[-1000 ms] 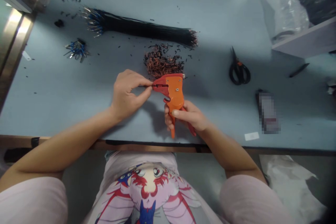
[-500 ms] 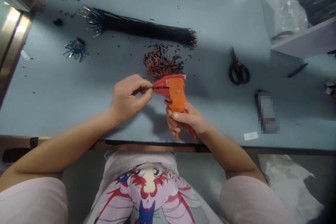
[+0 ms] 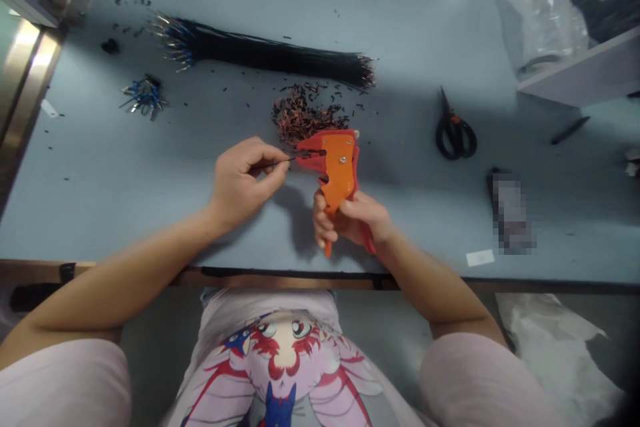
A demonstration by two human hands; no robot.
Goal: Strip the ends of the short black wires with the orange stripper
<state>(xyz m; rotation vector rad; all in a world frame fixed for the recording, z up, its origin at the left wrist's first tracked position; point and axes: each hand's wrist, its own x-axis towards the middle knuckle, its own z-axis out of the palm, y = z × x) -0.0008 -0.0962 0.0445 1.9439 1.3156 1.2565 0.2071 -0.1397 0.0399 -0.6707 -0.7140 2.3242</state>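
My left hand (image 3: 247, 180) pinches a thin black wire (image 3: 270, 164) between thumb and fingertips, its tip at the red jaws of an orange wire stripper (image 3: 340, 170). The stripper's jaws are parted and point left. Around its handles my right hand (image 3: 353, 219) is wrapped. Just behind the tool lies a heap of short copper and black wire scraps (image 3: 300, 117). A long bundle of black wires (image 3: 270, 53) stretches across the table, with blue and metal ends at left and copper ends at right. Left of the heap sits a small pile of blue-and-metal-ended pieces (image 3: 146, 95).
Black scissors (image 3: 455, 137) lie to the right, with a blurred dark device (image 3: 510, 210), a white label (image 3: 480, 257) and a black pen (image 3: 570, 131) beyond. Clear plastic bags (image 3: 545, 7) are at the back right. The table's front edge (image 3: 300, 279) runs before my body.
The stripper has moved slightly up and turned more upright in my right hand, and its jaws have parted. A small gap now shows between my left fingertips and the jaws.
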